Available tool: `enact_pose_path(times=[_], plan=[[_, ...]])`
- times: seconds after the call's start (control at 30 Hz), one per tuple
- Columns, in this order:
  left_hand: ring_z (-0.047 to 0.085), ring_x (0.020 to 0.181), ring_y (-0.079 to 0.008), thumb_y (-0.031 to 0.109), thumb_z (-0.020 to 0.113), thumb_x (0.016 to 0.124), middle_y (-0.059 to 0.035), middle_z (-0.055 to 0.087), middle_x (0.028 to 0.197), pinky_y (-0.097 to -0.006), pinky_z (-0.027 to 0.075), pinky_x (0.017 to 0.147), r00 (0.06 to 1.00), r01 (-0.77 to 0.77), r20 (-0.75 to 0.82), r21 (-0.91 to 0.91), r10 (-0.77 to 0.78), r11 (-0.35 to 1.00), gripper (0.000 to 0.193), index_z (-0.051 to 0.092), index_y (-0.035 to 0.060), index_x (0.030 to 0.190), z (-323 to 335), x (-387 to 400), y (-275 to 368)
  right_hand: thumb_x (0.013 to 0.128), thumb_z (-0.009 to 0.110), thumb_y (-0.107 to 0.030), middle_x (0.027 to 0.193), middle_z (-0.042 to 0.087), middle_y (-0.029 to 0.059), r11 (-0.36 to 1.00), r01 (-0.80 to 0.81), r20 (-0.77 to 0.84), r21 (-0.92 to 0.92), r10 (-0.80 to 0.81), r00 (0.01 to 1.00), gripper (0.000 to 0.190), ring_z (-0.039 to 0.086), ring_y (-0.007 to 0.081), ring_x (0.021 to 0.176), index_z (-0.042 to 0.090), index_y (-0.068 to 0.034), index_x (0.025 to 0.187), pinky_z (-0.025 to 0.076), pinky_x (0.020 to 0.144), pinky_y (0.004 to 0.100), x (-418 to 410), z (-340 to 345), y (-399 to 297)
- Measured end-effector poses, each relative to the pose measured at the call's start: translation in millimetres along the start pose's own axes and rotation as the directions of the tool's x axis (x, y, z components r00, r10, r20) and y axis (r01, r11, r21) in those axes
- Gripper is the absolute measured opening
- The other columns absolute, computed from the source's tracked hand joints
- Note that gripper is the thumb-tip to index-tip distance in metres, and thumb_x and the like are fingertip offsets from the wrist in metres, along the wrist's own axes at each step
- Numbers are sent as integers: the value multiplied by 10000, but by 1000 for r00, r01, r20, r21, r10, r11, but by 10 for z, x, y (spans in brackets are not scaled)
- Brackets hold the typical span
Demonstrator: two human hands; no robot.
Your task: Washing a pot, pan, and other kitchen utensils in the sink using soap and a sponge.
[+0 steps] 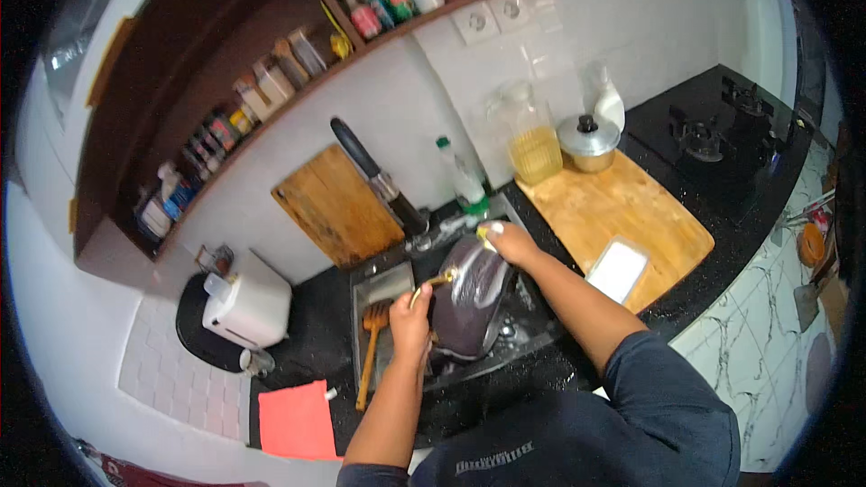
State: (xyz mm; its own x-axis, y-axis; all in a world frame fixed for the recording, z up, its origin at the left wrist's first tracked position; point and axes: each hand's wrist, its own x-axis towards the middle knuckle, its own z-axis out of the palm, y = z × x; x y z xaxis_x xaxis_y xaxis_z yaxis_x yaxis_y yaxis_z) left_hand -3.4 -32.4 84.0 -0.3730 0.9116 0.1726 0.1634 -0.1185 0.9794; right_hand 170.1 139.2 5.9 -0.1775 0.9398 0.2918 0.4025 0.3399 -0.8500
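A dark pan with gold-coloured handles is tilted up over the black sink, its surface wet and streaked with suds. My left hand grips the near gold handle. At the pan's upper edge, my right hand holds a small yellow sponge, mostly covered by the fingers. To the left of the pan, a slotted wooden turner lies across the left side of the sink, its handle over the front edge. Behind the sink rises a faucet with a black spout.
On the right, a wooden board bears a lidded pot, a glass jug and a white tray. A green-capped bottle stands behind the sink. A pink cloth and a white appliance are left. Shelves overhang.
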Motion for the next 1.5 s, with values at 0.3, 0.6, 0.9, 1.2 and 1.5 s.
enact_pose_path(times=[0.3, 0.6, 0.9, 1.2, 1.5], plan=[[534, 638, -94, 207, 593, 822, -29, 593, 743, -239, 437, 595, 981, 195, 86, -446, -175, 874, 195, 578, 13, 811, 37, 137, -421, 716, 546, -267, 1017, 582, 91, 952, 146, 74, -268, -131, 989, 356, 534, 259, 971, 591, -155, 1052, 423, 813, 387, -434, -35, -921], [551, 875, -134, 291, 508, 868, -53, 593, 925, -255, 412, 813, 946, 301, 105, -634, -306, 712, 271, 536, 41, 969, 148, 155, -709, 753, 466, -175, 995, 535, 192, 718, 457, 159, -525, -446, 881, 364, 477, 323, 990, 527, 14, 1058, 272, 964, 446, -831, 540, -898], [557, 930, -219, 355, 378, 909, -110, 553, 1059, -357, 444, 813, 933, 349, 122, -549, -340, 760, 399, 483, 22, 1103, 371, 220, -610, 690, 570, -190, 969, 567, 168, 898, 307, 0, -316, -324, 946, 452, 511, 322, 927, 520, -72, 1124, 394, 840, 382, -508, 314, -600], [576, 795, -204, 339, 411, 901, -101, 581, 916, -336, 479, 691, 919, 371, 109, -563, -378, 738, 346, 516, 15, 960, 434, 320, -742, 718, 548, -158, 1056, 550, 129, 666, 661, 337, -346, -569, 750, 336, 492, 305, 1009, 571, -65, 1039, 386, 887, 390, -980, 360, -406], [579, 754, -167, 391, 382, 902, -71, 580, 860, -312, 486, 676, 938, 338, 122, -520, -323, 785, 382, 498, 38, 991, 472, 445, -1010, 729, 553, -171, 919, 582, 161, 858, 446, 139, -256, -423, 895, 270, 536, 325, 886, 574, -62, 975, 430, 765, 398, -328, 573, -321]])
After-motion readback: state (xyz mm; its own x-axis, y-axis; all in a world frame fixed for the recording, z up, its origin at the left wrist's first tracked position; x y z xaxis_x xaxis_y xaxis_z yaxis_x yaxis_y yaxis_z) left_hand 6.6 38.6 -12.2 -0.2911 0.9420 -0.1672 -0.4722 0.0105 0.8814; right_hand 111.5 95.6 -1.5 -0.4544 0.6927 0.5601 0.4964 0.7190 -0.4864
